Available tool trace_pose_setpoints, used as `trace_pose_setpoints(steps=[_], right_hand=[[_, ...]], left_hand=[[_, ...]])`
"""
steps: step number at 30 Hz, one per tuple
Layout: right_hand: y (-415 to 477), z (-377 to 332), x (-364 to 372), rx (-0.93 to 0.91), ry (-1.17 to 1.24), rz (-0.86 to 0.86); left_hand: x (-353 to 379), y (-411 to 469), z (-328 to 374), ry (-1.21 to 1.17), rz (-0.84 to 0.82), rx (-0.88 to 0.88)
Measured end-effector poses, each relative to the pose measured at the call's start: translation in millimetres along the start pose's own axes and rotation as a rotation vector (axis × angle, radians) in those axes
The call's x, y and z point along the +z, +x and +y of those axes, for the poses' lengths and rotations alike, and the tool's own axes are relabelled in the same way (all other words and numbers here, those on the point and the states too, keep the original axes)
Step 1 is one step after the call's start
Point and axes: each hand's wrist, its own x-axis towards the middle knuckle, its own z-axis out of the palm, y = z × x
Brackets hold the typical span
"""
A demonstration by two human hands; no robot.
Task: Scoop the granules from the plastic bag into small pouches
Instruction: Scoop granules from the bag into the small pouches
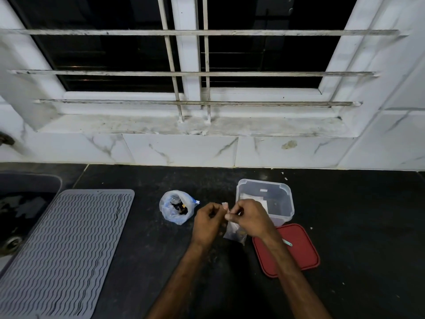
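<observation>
Head view: the person works at a black countertop (358,210) below a barred window (184,73). Left hand (208,223) and right hand (249,221) meet close together above the counter. Both have the fingers curled and pressed together, pinching the top edge of a small pouch (235,234). The pouch is clear and hangs between and under the hands; its contents cannot be made out.

The plastic bag (176,207) sits on the counter just left of the left hand, apart from it, mouth open upward, with dark contents visible inside. A clear container (288,203) stands behind the right hand, lid off. Its red lid (303,256) lies flat to the right of the right forearm, and a small pale tool (287,242) rests on it. A grey ribbed mat (66,245) lies at far left beside a sink (23,203).
</observation>
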Motion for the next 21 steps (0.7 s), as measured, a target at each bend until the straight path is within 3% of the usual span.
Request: trace_pose_setpoints(steps=[8, 14, 21], right_hand=[[-2, 5, -2, 0.080, 0.293, -0.066], [0, 14, -3, 0.042, 0.122, 0.143], [3, 14, 4, -0.116, 0.033, 0.095]], left_hand=[[-6, -3, -6, -0.009, -0.027, -0.032], [-6, -1, -21, 0.212, -0.043, 0.047], [-6, 3, -19, 0.480, 0.021, 0.239]])
